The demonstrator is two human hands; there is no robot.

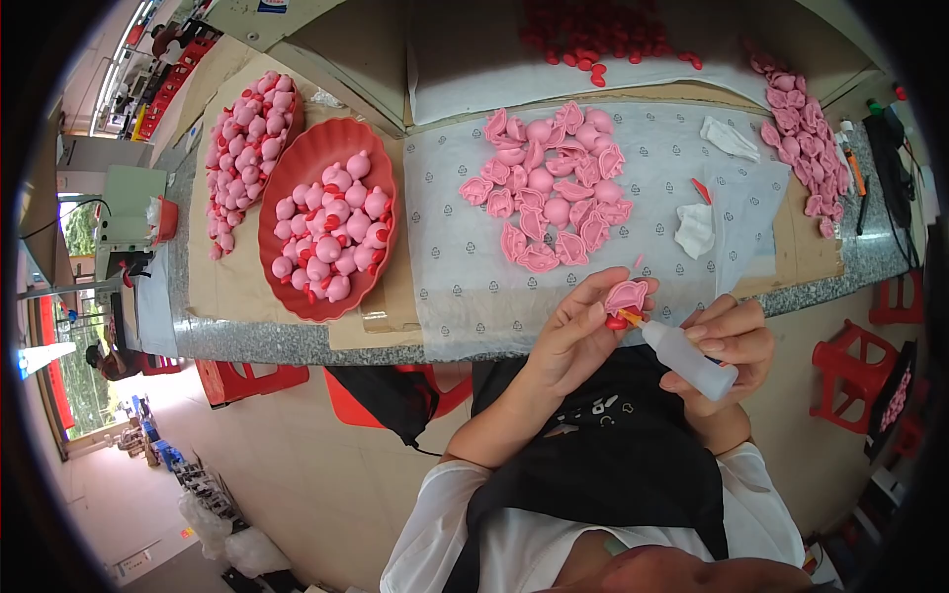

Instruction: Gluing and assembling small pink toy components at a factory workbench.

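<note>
Above the table's near edge, my left hand (576,334) pinches a pink ruffled, hollow plastic part (625,296) with its open side showing. A small glossy red piece (616,322) sits just below it, by the fingers. My right hand (733,341) is closed around a whitish squeeze bottle (692,362), which is tilted with its orange nozzle (630,317) at the pink part. Whether the tip touches the part is too small to tell. Beyond my hands, several similar pink parts and pink balls (541,180) lie on a white printed sheet (455,257).
At left, a red scalloped bowl (272,247) holds pink balls with red pieces, beside another pink-and-red heap (252,128). Red pieces (593,40) lie under the shelf. More pink parts (796,138) are at right, near pens (852,163) and crumpled white tissues (695,229). Red stools (850,371) stand below.
</note>
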